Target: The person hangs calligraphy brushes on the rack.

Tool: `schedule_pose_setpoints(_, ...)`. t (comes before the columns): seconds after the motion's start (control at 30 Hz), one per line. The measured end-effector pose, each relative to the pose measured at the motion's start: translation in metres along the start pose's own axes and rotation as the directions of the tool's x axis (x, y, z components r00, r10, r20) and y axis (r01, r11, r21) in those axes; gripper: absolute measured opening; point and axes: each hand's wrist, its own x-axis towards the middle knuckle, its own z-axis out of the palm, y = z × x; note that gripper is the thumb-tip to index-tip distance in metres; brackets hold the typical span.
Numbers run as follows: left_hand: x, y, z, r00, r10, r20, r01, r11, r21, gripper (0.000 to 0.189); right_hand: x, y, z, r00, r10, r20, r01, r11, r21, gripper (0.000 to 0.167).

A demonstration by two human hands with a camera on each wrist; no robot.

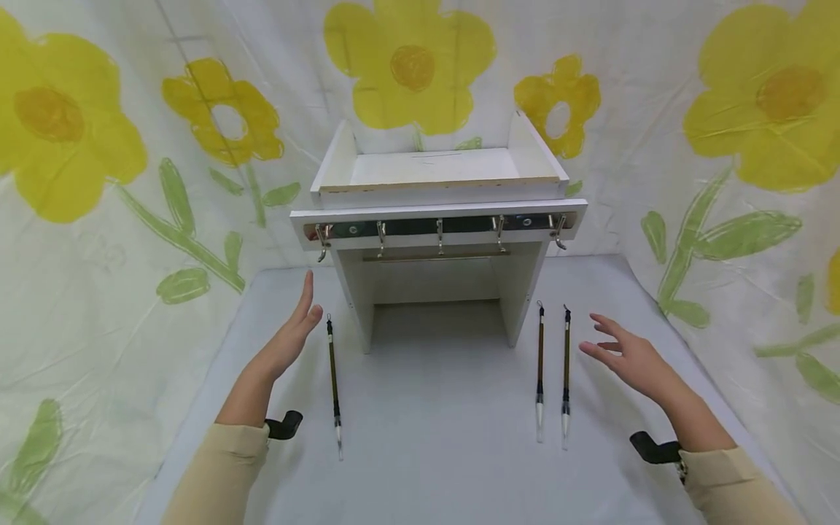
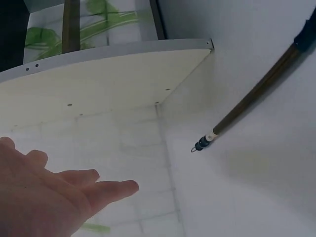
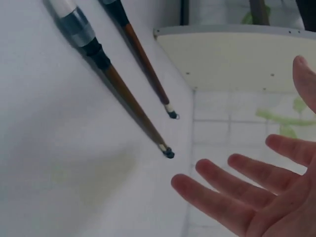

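Note:
Three calligraphy brushes with hanging loops and clear tip caps lie on the white table. One brush (image 1: 333,372) is on the left, beside my left hand (image 1: 286,348), which hovers with straight fingers and holds nothing. The other two, a reddish-brown brush (image 1: 540,357) and an olive-brown brush (image 1: 566,364), lie side by side on the right. My right hand (image 1: 633,359) is just right of them, its fingers spread and empty. In the right wrist view the loop ends of the olive-brown brush (image 3: 131,101) and the reddish-brown brush (image 3: 143,59) point toward the fingers.
A white shelf unit (image 1: 433,195) stands at the back middle, with a metal hook rail (image 1: 420,227) carrying several hooks across its front. Its side panels reach down to the table (image 1: 436,437). A flower-printed curtain (image 1: 118,306) surrounds the table at the back and sides.

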Motion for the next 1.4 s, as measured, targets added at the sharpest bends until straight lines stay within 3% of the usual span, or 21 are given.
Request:
schedule_pose_setpoints(0.33,0.013,0.017,0.005,0.997,0.039,-0.063,-0.043,0.997,-0.066,0.068,0.002,0.01,0.005,1.0,0.014,-0.013,-0.011,0.98,0.198,0.085)
schedule_pose_setpoints(0.43,0.015,0.02,0.006,0.996,0.057,-0.063,-0.063,0.994,-0.089,0.068,0.004,0.014,0.009,1.0,0.009,0.007,-0.011,0.956,0.292,0.086)
schedule_pose_setpoints(0.63,0.02,0.024,0.011,0.993,0.096,-0.069,-0.105,0.982,-0.158,0.067,0.004,0.02,0.013,0.999,0.027,0.027,-0.036,0.923,0.384,0.088)
schedule_pose_setpoints(0.9,0.026,0.028,0.014,0.992,0.067,-0.111,-0.092,0.967,-0.237,0.076,0.006,0.026,0.021,0.995,0.069,0.074,-0.098,0.842,0.531,0.087)
schedule_pose_setpoints(1.13,0.031,0.035,0.011,0.992,0.054,-0.117,-0.086,0.953,-0.289,0.064,0.012,0.028,0.026,0.984,0.122,0.127,-0.173,0.812,0.557,0.088)
schedule_pose_setpoints(1.4,0.037,0.037,0.016,0.985,0.063,-0.159,-0.122,0.907,-0.402,0.07,0.015,0.031,0.032,0.969,0.171,0.179,-0.242,0.796,0.554,0.09)
